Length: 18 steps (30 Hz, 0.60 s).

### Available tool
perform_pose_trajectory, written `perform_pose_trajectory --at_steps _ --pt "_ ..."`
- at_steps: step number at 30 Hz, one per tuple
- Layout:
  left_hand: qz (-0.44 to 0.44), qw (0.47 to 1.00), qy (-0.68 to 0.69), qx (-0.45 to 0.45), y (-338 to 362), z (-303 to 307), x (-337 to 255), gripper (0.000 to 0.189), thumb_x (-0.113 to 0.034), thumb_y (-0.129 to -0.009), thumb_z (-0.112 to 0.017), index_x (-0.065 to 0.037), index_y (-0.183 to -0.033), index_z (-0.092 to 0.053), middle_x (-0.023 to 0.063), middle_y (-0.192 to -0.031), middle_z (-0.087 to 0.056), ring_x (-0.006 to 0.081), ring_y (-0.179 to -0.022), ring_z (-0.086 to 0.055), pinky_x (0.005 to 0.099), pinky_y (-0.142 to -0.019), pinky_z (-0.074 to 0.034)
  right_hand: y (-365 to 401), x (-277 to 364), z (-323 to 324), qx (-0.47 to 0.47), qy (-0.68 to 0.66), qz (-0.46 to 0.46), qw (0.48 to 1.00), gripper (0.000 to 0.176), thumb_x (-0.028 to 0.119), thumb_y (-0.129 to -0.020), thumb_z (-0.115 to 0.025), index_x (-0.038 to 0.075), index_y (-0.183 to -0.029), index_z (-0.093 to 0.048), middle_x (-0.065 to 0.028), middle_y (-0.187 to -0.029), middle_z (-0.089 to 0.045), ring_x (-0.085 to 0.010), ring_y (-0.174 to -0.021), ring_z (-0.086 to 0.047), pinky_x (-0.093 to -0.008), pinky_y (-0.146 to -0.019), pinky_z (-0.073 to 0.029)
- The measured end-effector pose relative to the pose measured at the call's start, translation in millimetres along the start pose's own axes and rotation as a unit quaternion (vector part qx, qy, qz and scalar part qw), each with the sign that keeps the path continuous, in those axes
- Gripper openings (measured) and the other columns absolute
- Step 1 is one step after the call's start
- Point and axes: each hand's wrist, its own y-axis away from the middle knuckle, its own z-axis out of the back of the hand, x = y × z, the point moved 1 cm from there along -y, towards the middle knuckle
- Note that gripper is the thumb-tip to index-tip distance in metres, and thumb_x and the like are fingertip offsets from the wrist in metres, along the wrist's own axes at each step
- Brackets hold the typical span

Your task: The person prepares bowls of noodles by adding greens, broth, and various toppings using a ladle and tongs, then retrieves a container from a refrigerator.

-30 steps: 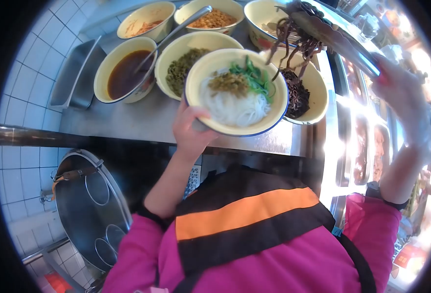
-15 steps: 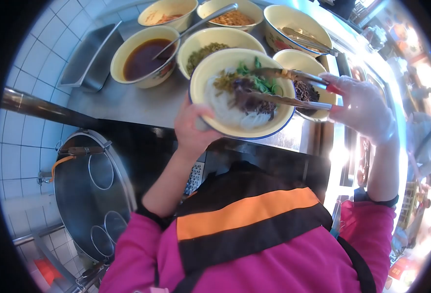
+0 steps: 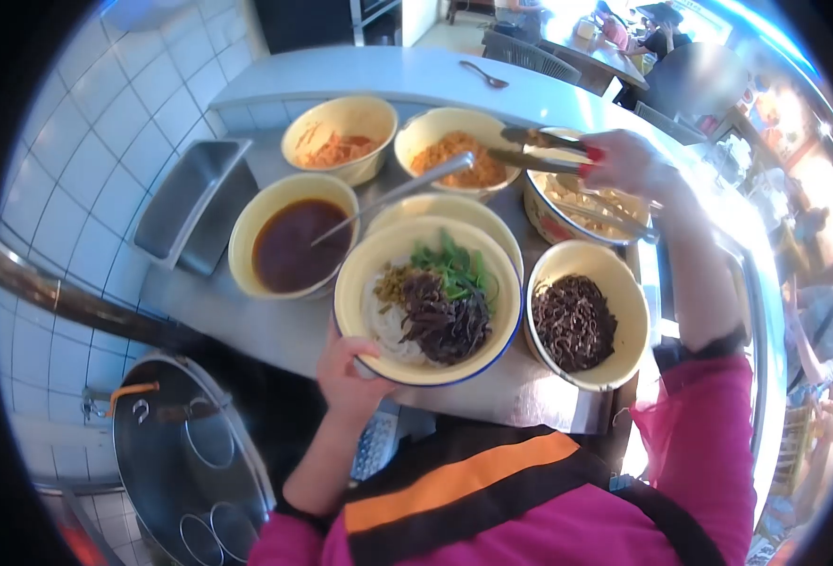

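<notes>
My left hand [image 3: 349,382] grips the lower left rim of an enamel bowl [image 3: 360,354]. Inside it lie white noodles [image 3: 390,325], chopped greenish pickles [image 3: 398,286], green leafy vegetables [image 3: 456,269] and dark shreds [image 3: 447,321]. My gloved right hand [image 3: 629,162] is closed around metal tongs [image 3: 541,162] with red grips. The tips of the tongs are over the right side of a bowl of orange chopped topping [image 3: 459,160], apart from each other. Below that hand is a bowl of pale pieces [image 3: 594,203]. A bowl of dark shreds [image 3: 575,323] stands to the right of the held bowl.
A bowl of brown sauce [image 3: 294,236] with a ladle [image 3: 416,184] stands left. Behind it are a bowl of reddish shreds [image 3: 341,151] and a steel pan [image 3: 195,208]. A large pot [image 3: 166,453] sits lower left. A spoon [image 3: 484,75] lies on the ledge.
My right hand has lifted the tongs out of the held bowl and carried them up and away, toward the back bowls. The dark shreds now rest on the noodles. The view has tilted up.
</notes>
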Motion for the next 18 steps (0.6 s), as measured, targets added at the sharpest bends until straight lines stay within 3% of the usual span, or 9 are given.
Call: perform_pose_trajectory --at_steps 1,2,4,6,12,14,15,17,18 --pt "0.0 1.0 -0.006 -0.002 -4.7 -3.1 0.3 0.038 -0.01 -0.048 -0.081 -0.006 -0.073 -0.052 0.0256 -0.119 -0.043 0.0354 -0.11 -0.045 0.0371 -0.09 -0.037 -33.6 2.5 -13.6 0.065 0.054 -0.01 0.996 0.044 0.025 -0.059 -0.068 0.005 -0.098 -0.061 -0.0138 -0.086 -0.062 -0.0256 -0.081 -0.059 -0.0353 -0.074 -0.045" --pt "-0.002 1.0 -0.005 0.0 -8.2 -5.4 2.2 0.038 -0.01 -0.048 -0.081 -0.006 -0.073 -0.052 0.0256 -0.119 -0.043 0.0354 -0.11 -0.045 0.0371 -0.09 -0.037 -70.8 -6.0 -38.6 0.057 0.114 -0.006 0.992 0.033 0.024 -0.061 -0.067 0.005 -0.087 -0.064 -0.0131 -0.081 -0.063 -0.0242 -0.074 -0.061 -0.0345 -0.069 -0.048" --pt "-0.02 1.0 -0.022 0.005 -13.0 -10.0 9.1 0.038 -0.014 -0.05 -0.082 -0.005 -0.074 -0.053 0.0276 -0.118 -0.043 0.0364 -0.108 -0.046 0.0383 -0.089 -0.038 -110.4 6.4 -65.2 0.081 0.12 -0.021 0.989 0.038 0.028 -0.064 -0.068 0.004 -0.094 -0.064 -0.0146 -0.093 -0.062 -0.0257 -0.088 -0.06 -0.0358 -0.076 -0.048" --pt "-0.023 0.999 -0.025 0.012 -10.1 -10.0 20.3 0.039 -0.017 -0.051 -0.082 -0.005 -0.075 -0.054 0.0278 -0.115 -0.044 0.0369 -0.105 -0.048 0.0386 -0.087 -0.039 -143.4 16.8 -90.8 0.096 0.104 -0.076 0.987 0.035 0.021 -0.067 -0.064 0.005 -0.098 -0.063 -0.0148 -0.101 -0.061 -0.0295 -0.095 -0.058 -0.0452 -0.077 -0.048" --pt "0.011 0.995 -0.091 0.028 3.7 -3.3 24.7 0.046 -0.028 -0.049 -0.085 -0.005 -0.073 -0.053 0.0229 -0.1 -0.052 0.0326 -0.092 -0.053 0.0369 -0.077 -0.045 -181.8 28.9 -143.7 0.119 0.163 -0.06 0.978 0.031 0.007 -0.067 -0.063 0.004 -0.097 -0.064 -0.012 -0.099 -0.062 -0.0291 -0.087 -0.061 -0.0455 -0.067 -0.051" --pt "0.042 0.989 -0.143 -0.005 13.4 3.8 30.2 0.042 -0.024 -0.051 -0.083 -0.007 -0.072 -0.053 0.0107 -0.078 -0.057 0.0245 -0.074 -0.056 0.0337 -0.07 -0.045 -182.3 27.5 -145.3 0.14 0.192 0.025 0.971 0.029 0.01 -0.069 -0.062 0.007 -0.098 -0.064 -0.0108 -0.1 -0.062 -0.028 -0.088 -0.061 -0.0449 -0.066 -0.051" --pt "0.041 0.989 -0.143 0.006 15.5 8.9 32.0 0.036 -0.014 -0.053 -0.08 -0.007 -0.075 -0.052 0.0046 -0.078 -0.053 0.0153 -0.075 -0.052 0.028 -0.071 -0.043 -156.6 38.5 -119.8 0.115 0.174 0.022 0.978 0.02 0.017 -0.072 -0.06 0.01 -0.089 -0.067 -0.0066 -0.091 -0.065 -0.02 -0.085 -0.062 -0.0363 -0.069 -0.051" --pt "0.056 0.989 -0.133 -0.021 18.9 12.1 34.3 0.033 -0.01 -0.052 -0.075 -0.007 -0.075 -0.051 0.0036 -0.08 -0.051 0.0155 -0.075 -0.05 0.0284 -0.073 -0.041 -162.2 28.3 -129.3 0.063 0.111 0.009 0.992 0.02 0.018 -0.072 -0.061 0.014 -0.09 -0.067 -0.0035 -0.092 -0.065 -0.0197 -0.082 -0.063 -0.0355 -0.066 -0.051" --pt "0.01 0.99 -0.14 0.007 18.0 17.9 42.9 0.032 -0.006 -0.053 -0.073 -0.007 -0.076 -0.05 0.0038 -0.082 -0.05 0.0158 -0.078 -0.049 0.0287 -0.074 -0.041 -159.0 27.1 -127.9 0.066 0.158 0.024 0.985 0.021 0.017 -0.072 -0.06 0.012 -0.091 -0.067 -0.005 -0.094 -0.064 -0.0205 -0.082 -0.063 -0.0363 -0.065 -0.051"
